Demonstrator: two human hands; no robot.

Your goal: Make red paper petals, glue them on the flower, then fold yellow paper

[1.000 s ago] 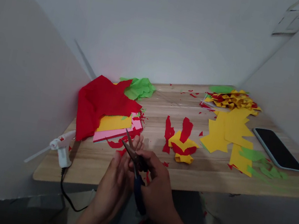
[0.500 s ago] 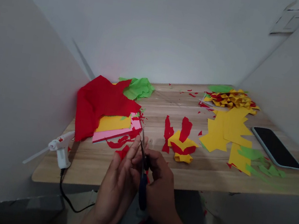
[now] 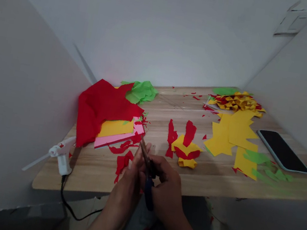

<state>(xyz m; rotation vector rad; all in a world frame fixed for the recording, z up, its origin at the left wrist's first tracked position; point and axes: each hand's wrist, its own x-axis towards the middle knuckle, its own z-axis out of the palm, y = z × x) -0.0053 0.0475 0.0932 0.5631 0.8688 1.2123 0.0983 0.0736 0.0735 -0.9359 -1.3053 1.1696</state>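
My right hand [image 3: 166, 186] is closed round the dark-blue handles of a pair of scissors [image 3: 148, 192]. The blades point up and away, passing over the fingertips of my left hand [image 3: 129, 181]. That hand is turned partly on its side with its fingers bent; a sliver of red paper [image 3: 141, 192] shows at its edge, mostly hidden between the hands. Just left of these fingers lies a torn red paper scrap [image 3: 122, 161]. Farther right, a folded yellow paper piece [image 3: 185, 146] rests on the table with red strips on and beside it.
At left are a white glue gun [image 3: 61, 154] with its cord over the edge, a large red sheet [image 3: 98, 109], pink paper [image 3: 116, 139] and crumpled green paper [image 3: 142, 91]. Yellow cutouts [image 3: 226, 135], a pile of folded yellow-red pieces [image 3: 240, 103] and a phone [image 3: 284, 150] occupy the right.
My left hand has rolled from palm-up with extended fingers to a more closed, side-on pose, uncovering more of the red scrap. The scissors have tilted leftward at the tip.
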